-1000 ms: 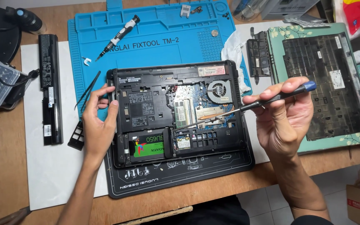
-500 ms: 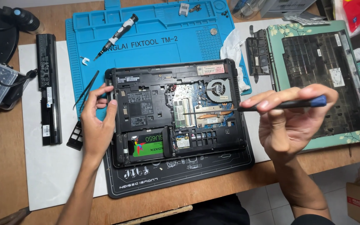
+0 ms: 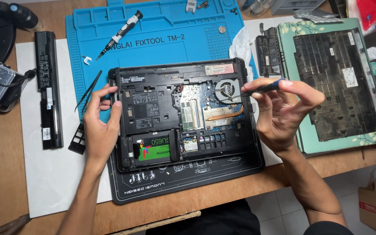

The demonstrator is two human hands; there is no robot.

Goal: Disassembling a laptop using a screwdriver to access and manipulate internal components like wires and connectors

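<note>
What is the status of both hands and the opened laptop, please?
Left hand steadying laptop edge. Right hand pinching screwdriver, tip at fan. Nothing blocking.

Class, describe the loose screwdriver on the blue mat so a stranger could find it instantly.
Start at the blue work mat behind the opened laptop. Near its upper left lies a slim screwdriver, tilted diagonally. Its white-and-black handle and bare metal tip set it apart from the dark tweezers beside the laptop and the blue-handled one in the right hand.
</note>
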